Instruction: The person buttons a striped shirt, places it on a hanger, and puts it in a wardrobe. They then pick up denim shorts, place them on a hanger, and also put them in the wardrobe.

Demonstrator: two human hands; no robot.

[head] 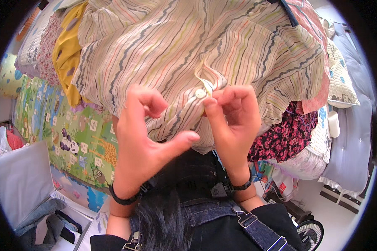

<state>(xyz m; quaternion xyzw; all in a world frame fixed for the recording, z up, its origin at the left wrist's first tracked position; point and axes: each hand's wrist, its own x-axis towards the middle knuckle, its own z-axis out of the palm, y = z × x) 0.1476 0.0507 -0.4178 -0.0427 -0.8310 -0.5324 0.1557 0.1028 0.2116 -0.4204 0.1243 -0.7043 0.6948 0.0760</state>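
A cream garment (163,62) with wavy stripes in grey, red and green lies spread before me, reaching down to my lap. My right hand (232,116) pinches the garment's edge between thumb and forefinger, right beside a pale round button (200,93). Left of it, my left hand (147,131) hovers over the cloth with thumb and fingers apart and nothing between them. Its fingers are bent and slightly blurred. A narrow folded strip (207,78) of the same cloth stands up above the button. Whether the button sits in a buttonhole I cannot tell.
A yellow cloth (66,59) and a floral cloth (282,135) lie at the garment's sides. An animal-print play mat (81,138) is at the left, above an open storage box (75,207) with clothes. A grey padded cover (348,141) is at the right, a small fan (310,235) below.
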